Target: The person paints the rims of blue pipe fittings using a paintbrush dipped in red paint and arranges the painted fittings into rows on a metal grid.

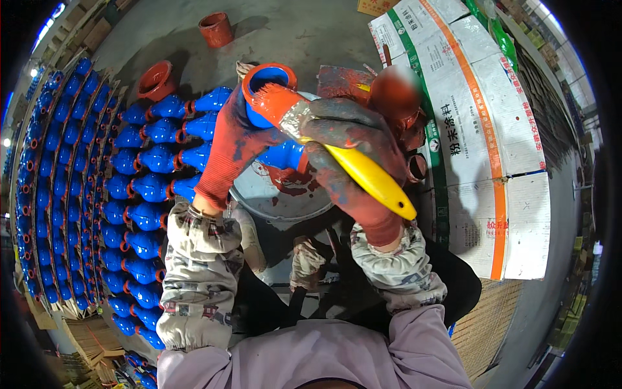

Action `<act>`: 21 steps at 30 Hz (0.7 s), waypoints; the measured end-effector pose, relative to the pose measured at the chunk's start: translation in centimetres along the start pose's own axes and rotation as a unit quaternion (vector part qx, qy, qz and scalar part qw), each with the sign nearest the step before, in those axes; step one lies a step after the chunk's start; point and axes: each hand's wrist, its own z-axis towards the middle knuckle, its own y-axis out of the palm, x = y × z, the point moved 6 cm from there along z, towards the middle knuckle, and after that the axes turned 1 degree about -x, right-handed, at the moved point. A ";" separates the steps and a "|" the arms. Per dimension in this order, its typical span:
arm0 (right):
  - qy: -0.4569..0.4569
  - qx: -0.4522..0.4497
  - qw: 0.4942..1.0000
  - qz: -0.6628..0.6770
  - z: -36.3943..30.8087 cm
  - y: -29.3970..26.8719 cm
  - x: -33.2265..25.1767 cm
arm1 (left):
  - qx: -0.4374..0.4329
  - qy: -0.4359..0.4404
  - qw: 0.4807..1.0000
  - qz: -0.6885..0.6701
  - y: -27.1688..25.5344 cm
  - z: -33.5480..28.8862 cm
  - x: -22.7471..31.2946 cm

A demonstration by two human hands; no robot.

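Note:
My left hand (237, 144), in a red and dark paint-stained glove, grips a blue valve-like casting (283, 157) with an orange-red flange tilted up at its far end. In my right hand (355, 139), also gloved, is a paintbrush (370, 177) with a yellow handle. Its red-coated bristles rest at the flange rim, on the side toward my right hand. Beneath the casting lies a round white surface (254, 202) smeared with red paint. My right fingers wrap over the brush's ferrule; part of the left hand is hidden behind the casting.
Rows of blue castings (154, 160) stand close on the left, with stacked racks of more (59, 188) beyond. Red-stained pots (216, 30) sit on the far floor. At right are a red round container (393, 97), partly blurred, and flattened white cartons (476, 139).

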 end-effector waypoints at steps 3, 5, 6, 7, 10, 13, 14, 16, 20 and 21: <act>0.053 -0.018 0.998 -0.007 0.3 -0.6 0.7 | -0.027 -0.034 0.999 -0.006 0.0 -0.1 0.5; 0.104 -0.013 0.993 0.051 0.3 -1.0 1.8 | -0.048 -0.063 0.995 -0.063 0.3 -0.4 0.8; 0.087 -0.016 0.996 0.023 0.4 -1.2 1.8 | -0.068 -0.013 0.993 -0.099 0.6 -0.4 1.6; 0.070 -0.014 0.997 0.033 0.5 -1.4 2.1 | -0.066 0.015 0.996 -0.054 0.6 -0.4 2.0; 0.066 -0.017 0.995 0.070 0.5 -2.1 2.5 | -0.052 -0.084 0.990 -0.098 0.3 -0.6 0.9; 0.040 -0.034 0.997 0.051 1.0 -2.4 3.3 | -0.057 -0.086 0.991 -0.081 -0.4 -0.3 0.3; 0.075 -0.033 0.993 0.082 0.8 -2.5 3.6 | -0.094 -0.129 0.984 -0.084 -0.2 -0.2 -0.2; 0.066 -0.043 0.995 0.064 1.1 -2.8 4.3 | -0.131 -0.116 0.977 -0.122 0.0 -0.2 -0.2; 0.021 -0.120 0.992 0.027 1.0 -3.2 5.7 | -0.106 -0.120 0.987 -0.018 -0.1 0.2 0.2; 0.019 -0.113 0.993 0.027 0.9 -3.5 6.3 | -0.094 -0.106 0.989 0.050 -0.1 0.4 0.4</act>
